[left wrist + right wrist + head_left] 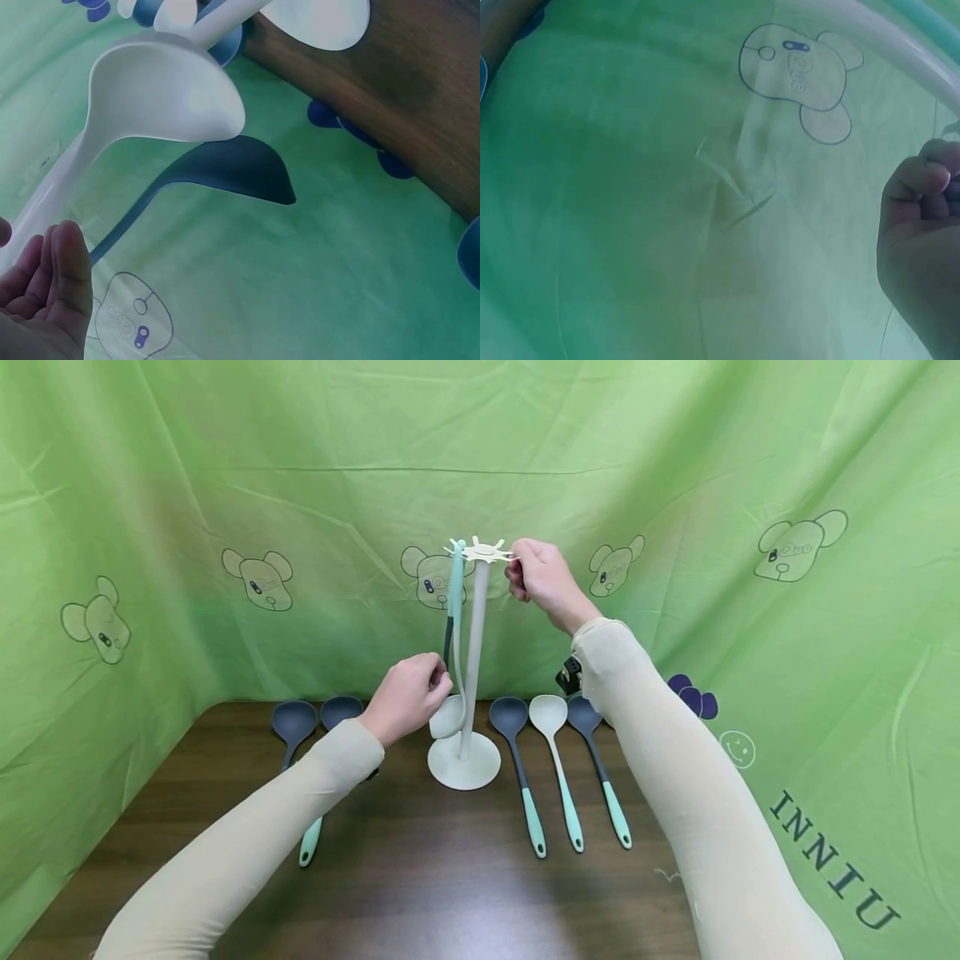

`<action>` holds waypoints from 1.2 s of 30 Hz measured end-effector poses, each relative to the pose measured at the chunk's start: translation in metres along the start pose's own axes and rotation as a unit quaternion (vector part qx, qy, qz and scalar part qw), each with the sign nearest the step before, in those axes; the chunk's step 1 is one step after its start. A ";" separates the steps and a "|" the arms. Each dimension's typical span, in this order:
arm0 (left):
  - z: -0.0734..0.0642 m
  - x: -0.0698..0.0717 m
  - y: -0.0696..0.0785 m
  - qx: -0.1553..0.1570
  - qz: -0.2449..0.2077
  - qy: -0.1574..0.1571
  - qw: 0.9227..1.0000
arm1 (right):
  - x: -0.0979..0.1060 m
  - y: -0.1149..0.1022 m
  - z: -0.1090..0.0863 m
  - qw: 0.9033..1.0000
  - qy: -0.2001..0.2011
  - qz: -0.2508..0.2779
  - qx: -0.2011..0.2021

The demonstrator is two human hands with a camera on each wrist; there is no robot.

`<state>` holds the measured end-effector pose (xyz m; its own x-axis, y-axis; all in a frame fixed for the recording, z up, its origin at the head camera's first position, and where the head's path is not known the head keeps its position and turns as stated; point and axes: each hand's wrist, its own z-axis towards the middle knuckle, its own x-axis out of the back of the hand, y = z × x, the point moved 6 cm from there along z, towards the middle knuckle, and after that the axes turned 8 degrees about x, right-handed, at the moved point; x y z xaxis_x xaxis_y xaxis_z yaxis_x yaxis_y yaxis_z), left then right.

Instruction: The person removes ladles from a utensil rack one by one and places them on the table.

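Observation:
A white utensil stand with a round base and a ring of hooks stands at the table's back. From its left hooks hang a white ladle and a dark blue ladle, both with mint handles. My left hand is beside the hanging ladles; in the left wrist view its fingers are loosely bent near the white ladle's stem, with a gap between thumb and fingers. My right hand pinches a hook tip at the stand's right side. In the right wrist view its fingers are curled, partly cut off by the frame edge.
Right of the stand lie a dark ladle, a white ladle and another dark ladle. Two dark ladles lie at the left, partly behind my left arm. Green cloth surrounds the wooden table.

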<state>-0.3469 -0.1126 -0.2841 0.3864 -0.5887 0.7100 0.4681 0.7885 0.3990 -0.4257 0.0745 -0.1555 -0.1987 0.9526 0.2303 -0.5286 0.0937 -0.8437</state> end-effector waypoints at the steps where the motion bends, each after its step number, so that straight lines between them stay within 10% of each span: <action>1: 0.001 0.000 0.001 0.000 -0.001 0.001 1.000 | 0.001 0.000 0.000 1.000 -0.003 0.003 0.000; 15: 0.008 -0.008 0.005 0.018 0.002 -0.005 1.000 | 0.001 0.003 -0.005 0.999 0.031 0.013 -0.028; 23: 0.008 -0.009 0.006 0.018 0.002 -0.006 1.000 | -0.002 -0.008 -0.017 0.999 0.043 0.025 0.021; 36: 0.015 -0.011 0.004 0.048 0.000 -0.006 0.999 | -0.011 -0.020 -0.021 0.996 0.060 -0.063 0.031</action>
<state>-0.3607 -0.1001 -0.2814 0.3766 -0.5874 0.7163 0.3904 0.8019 0.4524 -0.3959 0.0684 -0.1517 -0.0292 0.9624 0.2701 -0.5936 0.2008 -0.7793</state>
